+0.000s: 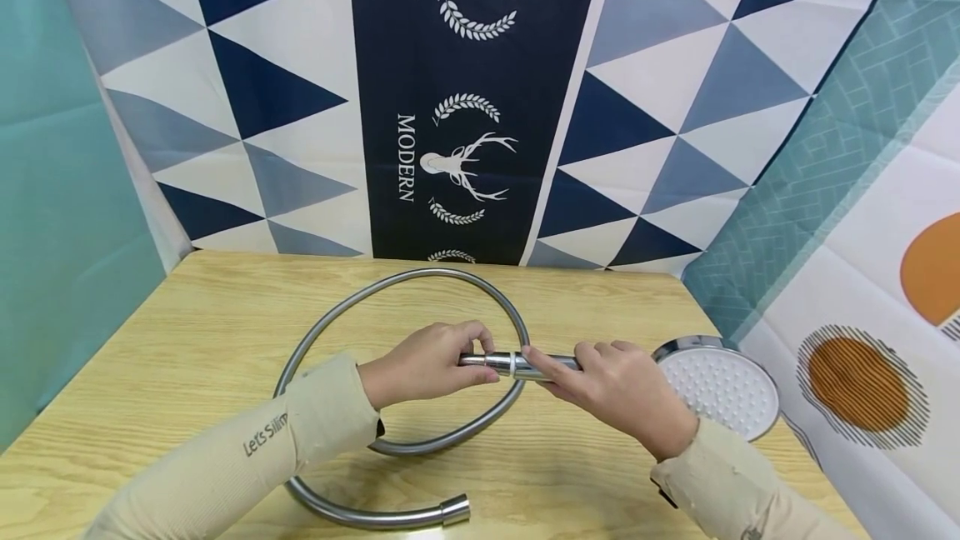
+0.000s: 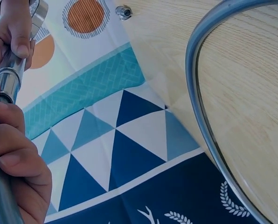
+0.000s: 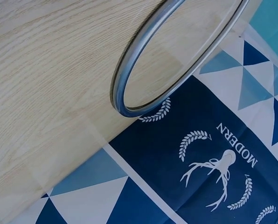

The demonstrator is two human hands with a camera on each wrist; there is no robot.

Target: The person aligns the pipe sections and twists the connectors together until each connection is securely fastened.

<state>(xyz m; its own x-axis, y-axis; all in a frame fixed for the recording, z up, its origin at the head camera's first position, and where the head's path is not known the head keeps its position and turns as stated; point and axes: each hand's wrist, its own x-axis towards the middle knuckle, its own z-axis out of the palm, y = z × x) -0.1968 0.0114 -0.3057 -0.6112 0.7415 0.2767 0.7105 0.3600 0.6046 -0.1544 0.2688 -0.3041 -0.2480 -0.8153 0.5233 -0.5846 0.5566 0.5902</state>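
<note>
My left hand (image 1: 431, 363) pinches the metal connector (image 1: 497, 362) of a grey shower hose (image 1: 517, 319) between thumb and fingers. In the left wrist view the left hand (image 2: 22, 158) has its fingers curled round the hose end. My right hand (image 1: 618, 382) grips the chrome handle (image 1: 562, 362) of a shower head, its index finger lying along it towards the connector. The shower head's round white face (image 1: 723, 390) is at the right, partly behind that hand. Connector and handle meet in line at a white ring (image 1: 513, 363). The right wrist view shows neither hand.
The hose loops over the wooden table (image 1: 210, 340), its other metal end (image 1: 453, 510) near the front. A small metal fitting (image 2: 124, 12) shows in the left wrist view; what it belongs to, I cannot tell. Patterned cloths (image 1: 465, 107) hang behind and at both sides.
</note>
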